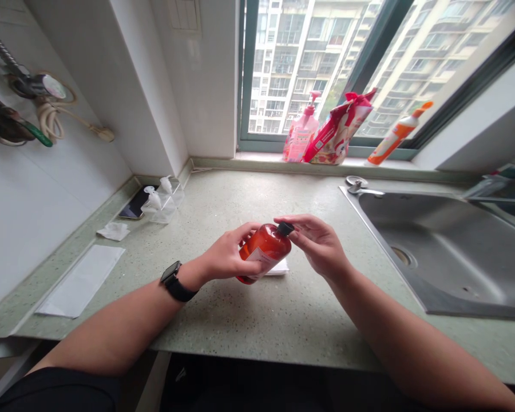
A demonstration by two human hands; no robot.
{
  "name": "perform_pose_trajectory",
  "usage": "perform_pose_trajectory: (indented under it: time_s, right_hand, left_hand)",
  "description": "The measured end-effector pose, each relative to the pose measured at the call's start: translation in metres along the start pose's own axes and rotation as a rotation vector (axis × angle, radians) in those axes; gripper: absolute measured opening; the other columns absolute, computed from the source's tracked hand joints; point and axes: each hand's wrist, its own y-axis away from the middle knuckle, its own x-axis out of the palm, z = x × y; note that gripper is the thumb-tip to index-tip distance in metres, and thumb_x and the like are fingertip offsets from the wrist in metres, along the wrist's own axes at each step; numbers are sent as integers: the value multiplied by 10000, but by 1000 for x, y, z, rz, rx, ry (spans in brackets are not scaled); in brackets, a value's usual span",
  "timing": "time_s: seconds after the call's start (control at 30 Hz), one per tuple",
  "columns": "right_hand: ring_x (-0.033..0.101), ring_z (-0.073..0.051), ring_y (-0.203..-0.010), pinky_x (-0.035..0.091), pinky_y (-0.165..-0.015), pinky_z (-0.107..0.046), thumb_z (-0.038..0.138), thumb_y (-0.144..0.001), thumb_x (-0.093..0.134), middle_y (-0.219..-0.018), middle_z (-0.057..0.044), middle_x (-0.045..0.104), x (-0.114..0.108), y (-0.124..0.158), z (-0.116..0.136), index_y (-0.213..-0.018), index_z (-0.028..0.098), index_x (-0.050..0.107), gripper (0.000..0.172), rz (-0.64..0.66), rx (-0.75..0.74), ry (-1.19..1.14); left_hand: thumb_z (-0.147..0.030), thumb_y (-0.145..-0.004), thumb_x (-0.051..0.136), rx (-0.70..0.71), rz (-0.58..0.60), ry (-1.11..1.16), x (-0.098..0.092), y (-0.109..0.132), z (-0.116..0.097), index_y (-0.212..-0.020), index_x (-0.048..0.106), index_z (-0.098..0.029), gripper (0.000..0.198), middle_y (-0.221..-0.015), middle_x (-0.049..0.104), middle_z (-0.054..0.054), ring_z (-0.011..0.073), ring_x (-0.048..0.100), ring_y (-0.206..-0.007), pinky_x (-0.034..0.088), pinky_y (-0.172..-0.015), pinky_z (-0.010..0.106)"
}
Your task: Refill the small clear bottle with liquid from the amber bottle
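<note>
My left hand [229,254] is wrapped round the body of a reddish-amber bottle [271,242] with a pale label. The bottle is tilted, its neck leaning up to the right, above the counter. At its top is a black cap [285,229], with the thumb and fingers of my right hand [317,243] closed about it. Part of the cap's far side is hidden by the fingers. Under and behind the bottle lies a folded white cloth or tissue [278,268], only partly visible.
A steel sink [446,252] with a tap [363,186] is at the right. On the windowsill stand a pink pump bottle [301,134], a red bag [339,131] and an orange-white bottle [395,140]. At left are white pump heads [153,200], a phone [133,205] and a white sheet [81,280].
</note>
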Motion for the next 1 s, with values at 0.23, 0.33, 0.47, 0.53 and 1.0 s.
perform_pose_trajectory:
  time_s: [0.23, 0.33, 0.47, 0.53, 1.0]
  right_hand:
    - [782, -266, -1128, 544, -1168, -557, 524, -957, 729, -948, -1, 828, -5, -7, -4, -1127, 362, 782, 241, -113, 33, -122]
    - [781, -274, -1120, 537, -1166, -561, 532, -972, 652, -803, 3, 766, -8, -11, -5, -1157, 358, 733, 267, -209, 43, -75]
    - [680, -290, -1363, 513, -1196, -560, 547, -954, 639, -1321, -36, 789, -4, -9, 1, -1341, 386, 647, 419, -75, 76, -64]
    - [665, -293, -1386, 483, -1227, -568, 538, -937, 670, -1386, -32, 768, -2, -8, 3, -1366, 391, 648, 454, 4, 83, -116]
    - [620, -272, -1391, 541, -1177, -505, 502, -962, 766, -1417, -40, 704, -6, -5, -4, -1291, 407, 772, 342, 73, 57, 23]
  left_hand:
    - [-277, -728, 846, -30, -72, 99, -2, -1, 1, -1423, 615, -240, 733, -1330, 729, 93, 272, 717, -1128, 584, -980, 406]
    - [-291, -731, 836, -37, -110, 101, -6, -3, 2, -1419, 613, -240, 725, -1336, 731, 96, 269, 718, -1135, 575, -1009, 409]
    - [-288, -711, 836, -47, -102, 70, -6, -3, 3, -1398, 624, -249, 719, -1287, 746, 84, 270, 722, -1095, 582, -972, 406]
    - [-276, -704, 836, -44, -91, 49, -5, -3, 4, -1398, 625, -255, 726, -1254, 753, 76, 270, 723, -1072, 584, -961, 414]
    - [-342, -739, 851, -42, -20, -5, -5, -2, 1, -1351, 667, -249, 646, -1216, 752, 62, 259, 712, -1033, 579, -909, 389]
